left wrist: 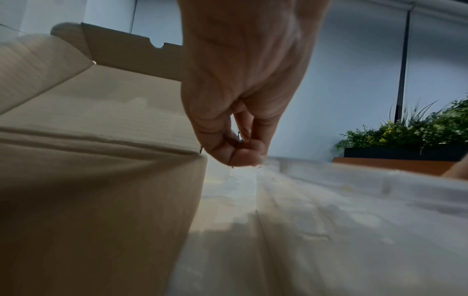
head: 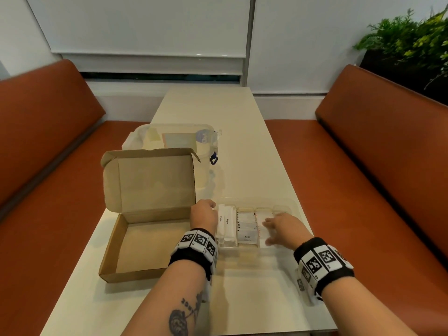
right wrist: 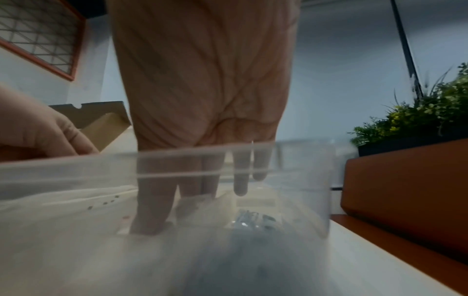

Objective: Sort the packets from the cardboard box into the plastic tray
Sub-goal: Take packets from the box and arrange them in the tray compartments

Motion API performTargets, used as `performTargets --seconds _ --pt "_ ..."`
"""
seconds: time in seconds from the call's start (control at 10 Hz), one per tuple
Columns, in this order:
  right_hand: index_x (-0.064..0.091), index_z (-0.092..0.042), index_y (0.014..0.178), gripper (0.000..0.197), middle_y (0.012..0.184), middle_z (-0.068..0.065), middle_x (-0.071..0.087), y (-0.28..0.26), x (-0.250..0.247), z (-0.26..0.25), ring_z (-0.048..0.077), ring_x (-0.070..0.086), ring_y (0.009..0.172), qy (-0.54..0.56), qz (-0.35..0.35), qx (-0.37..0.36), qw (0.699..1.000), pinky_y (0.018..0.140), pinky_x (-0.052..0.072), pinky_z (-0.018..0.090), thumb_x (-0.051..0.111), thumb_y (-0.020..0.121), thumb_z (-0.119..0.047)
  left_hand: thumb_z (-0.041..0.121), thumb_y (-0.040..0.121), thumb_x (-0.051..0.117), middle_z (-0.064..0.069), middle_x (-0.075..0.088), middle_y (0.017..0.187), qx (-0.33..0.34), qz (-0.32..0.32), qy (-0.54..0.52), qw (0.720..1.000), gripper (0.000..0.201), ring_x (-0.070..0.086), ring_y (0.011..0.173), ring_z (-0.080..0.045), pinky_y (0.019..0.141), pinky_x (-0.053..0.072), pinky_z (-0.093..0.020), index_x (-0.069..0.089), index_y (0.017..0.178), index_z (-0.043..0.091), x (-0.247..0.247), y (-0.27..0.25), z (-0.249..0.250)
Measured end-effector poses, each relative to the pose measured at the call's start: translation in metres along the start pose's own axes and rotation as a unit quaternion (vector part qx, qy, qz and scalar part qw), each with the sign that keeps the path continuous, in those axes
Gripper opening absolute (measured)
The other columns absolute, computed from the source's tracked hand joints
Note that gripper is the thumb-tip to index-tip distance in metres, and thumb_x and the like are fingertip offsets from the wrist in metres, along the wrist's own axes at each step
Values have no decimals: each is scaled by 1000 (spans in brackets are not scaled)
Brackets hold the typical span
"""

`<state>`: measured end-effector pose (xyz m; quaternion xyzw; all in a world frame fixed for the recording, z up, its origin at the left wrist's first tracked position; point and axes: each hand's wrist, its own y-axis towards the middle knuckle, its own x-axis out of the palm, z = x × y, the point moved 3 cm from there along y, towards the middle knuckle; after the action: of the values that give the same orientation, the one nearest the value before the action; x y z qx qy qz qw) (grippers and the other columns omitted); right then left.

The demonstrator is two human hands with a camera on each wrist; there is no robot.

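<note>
The open cardboard box (head: 145, 241) lies on the left of the table, and I see no packets in it. Right of it stands the clear plastic tray (head: 294, 207) with narrow compartments. White sugar packets (head: 226, 226) fill the leftmost one, pepper packets (head: 247, 230) the one beside it. My right hand (head: 268, 230) reaches into the third compartment, and its straight fingers (right wrist: 152, 210) press down on pale packets (right wrist: 202, 210). My left hand (head: 206, 210) sits at the tray's far-left corner, curled, with thumb and fingertips (left wrist: 240, 152) pinching the rim.
A clear lidded container (head: 174, 139) stands behind the box. Orange benches (head: 363, 190) run along both sides of the narrow white table (head: 242, 299). A planter with green foliage (head: 407, 40) sits behind the right bench.
</note>
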<state>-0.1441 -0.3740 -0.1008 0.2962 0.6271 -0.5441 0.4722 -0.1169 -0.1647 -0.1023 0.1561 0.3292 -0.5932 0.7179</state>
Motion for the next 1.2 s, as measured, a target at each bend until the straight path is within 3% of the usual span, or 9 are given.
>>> performTargets --seconds 0.1,0.2,0.3,0.4,0.7,0.8,1.0,1.1,1.2 --pt "47 -27 137 54 138 -6 52 -1 -6 3 21 42 128 -9 19 2 1000 107 35 38 56 89 -48 1 92 50 -16 61 125 2 1 3 1000 33 57 115 -28 97 44 -29 62 122 3 1 0 0" --pt "57 -33 126 42 128 -12 60 2 -16 -6 16 45 115 45 128 3 991 99 31 33 54 89 -51 0 92 49 -16 61 126 0 3 7 1000 33 57 116 -28 96 44 -29 62 122 4 0 -1 1" --pt "62 -33 117 30 127 -15 60 7 -15 -26 16 43 103 19 162 -44 986 82 28 31 52 92 -44 0 92 48 -16 61 126 -1 5 10 1000 34 57 117 -28 96 43 -28 62 122 5 0 -1 1" --pt "61 -27 108 26 124 -15 60 15 -2 -34 17 39 100 -40 131 -48 989 75 24 31 53 90 -44 -1 92 48 -16 61 126 -1 2 9 1000 34 57 117 -27 96 43 -28 62 123 4 0 -2 1" --pt "55 -26 123 38 127 -12 59 24 9 -29 15 34 93 -34 103 -62 992 74 26 29 49 92 -46 0 92 48 -16 61 126 -7 5 18 1000 34 56 117 -28 97 44 -30 62 123 5 0 -1 0" --pt "53 -27 127 38 133 -14 55 23 8 -29 18 39 99 -38 94 -62 993 75 28 30 46 94 -46 0 93 46 -16 61 126 -6 7 24 1000 35 56 118 -28 97 44 -31 62 123 6 1 -1 1" --pt "41 -33 140 42 146 -18 39 18 10 -34 15 33 92 -7 98 -67 993 81 33 30 41 98 -40 0 92 48 -14 62 125 -3 9 31 999 34 57 117 -27 96 44 -29 62 123 6 2 0 1" --pt "38 -35 142 43 147 -18 37 17 10 -35 19 40 106 -4 82 -65 995 86 35 32 40 99 -39 1 93 47 -15 62 126 -6 9 30 999 34 57 117 -28 96 44 -30 62 123 6 2 0 1" --pt "46 -34 137 40 146 -17 40 18 4 -34 21 41 114 22 77 -62 995 91 36 32 46 97 -39 1 93 47 -15 62 126 -8 9 31 999 34 57 117 -28 96 44 -30 62 123 6 2 -1 2"
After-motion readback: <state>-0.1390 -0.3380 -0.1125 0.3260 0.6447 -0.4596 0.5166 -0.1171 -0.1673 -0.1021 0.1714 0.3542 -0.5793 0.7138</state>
